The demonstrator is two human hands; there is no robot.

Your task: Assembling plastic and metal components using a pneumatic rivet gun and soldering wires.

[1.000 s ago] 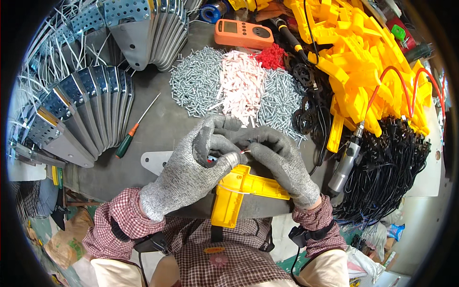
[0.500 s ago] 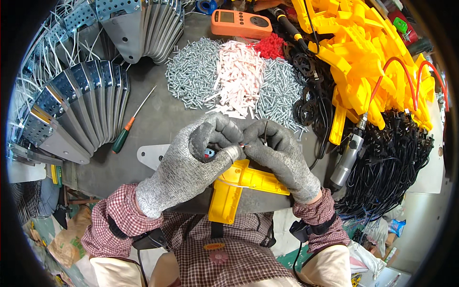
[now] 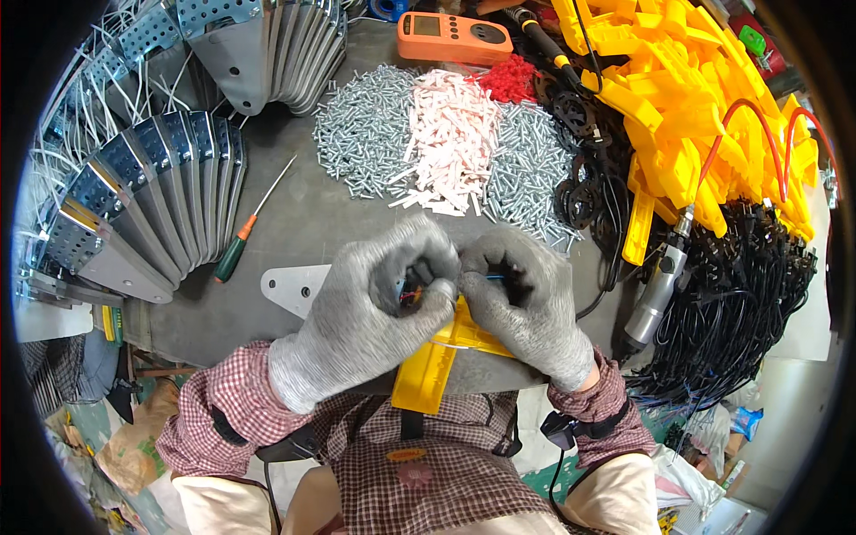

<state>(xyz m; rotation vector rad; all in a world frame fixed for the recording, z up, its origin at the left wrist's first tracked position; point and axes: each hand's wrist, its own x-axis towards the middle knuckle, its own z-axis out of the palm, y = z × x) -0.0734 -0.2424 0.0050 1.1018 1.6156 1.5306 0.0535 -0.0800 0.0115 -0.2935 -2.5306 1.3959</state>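
Both my hands wear grey gloves and meet over the near middle of the bench. My left hand point(image 3: 370, 308) is closed in a pinch, with thin coloured wires point(image 3: 411, 295) showing inside its curled fingers. Closed as well, my right hand point(image 3: 532, 299) pinches a thin blue wire point(image 3: 493, 276), and its fingertips touch the left ones. The wire ends between the fingertips are hidden. Beneath the hands lies a yellow plastic part point(image 3: 423, 379), which overhangs the bench edge. Left of my left hand, a flat metal plate with holes point(image 3: 283, 283) is partly covered by the glove.
Piles of screws point(image 3: 361, 134) and pale strips point(image 3: 453, 134) lie ahead, below an orange meter point(image 3: 453, 38). A screwdriver point(image 3: 239, 245) and stacked metal brackets point(image 3: 143, 205) are left. Yellow parts point(image 3: 678, 98), black cables point(image 3: 722, 312) and an air screwdriver point(image 3: 658, 290) are right.
Both hands have turned and closed more tightly, their fingertips now pressed together. The wire joint seen between them before is covered. The view has shifted slightly.
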